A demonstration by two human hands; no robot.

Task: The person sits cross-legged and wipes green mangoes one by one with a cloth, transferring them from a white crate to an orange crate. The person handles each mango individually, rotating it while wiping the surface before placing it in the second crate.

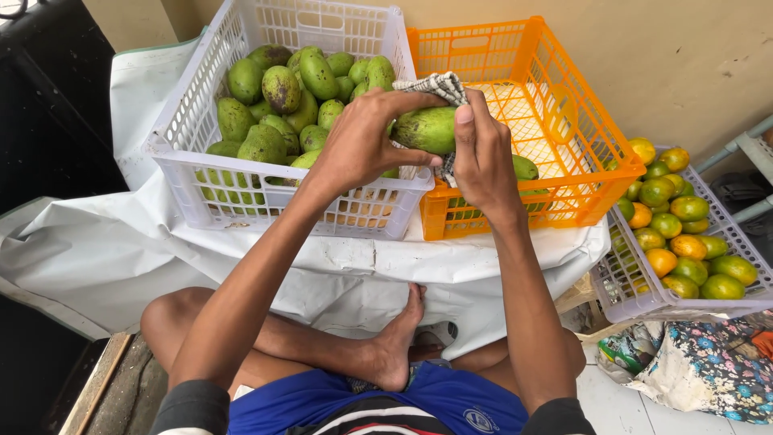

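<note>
- White slatted plastic crate, upper left of frame, heaped with green mangoes.
- Orange slatted plastic crate, upper centre, one green mango inside.
- Pale lilac plastic basket, right edge, holding green and orange citrus fruits.
- White plastic sheet beneath the crates.
- Floral fabric, lower right.

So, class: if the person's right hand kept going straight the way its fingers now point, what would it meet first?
The right hand points up and away over the mango and cloth. Beyond them, the orange crate probably comes first, though depth is unclear.
</note>
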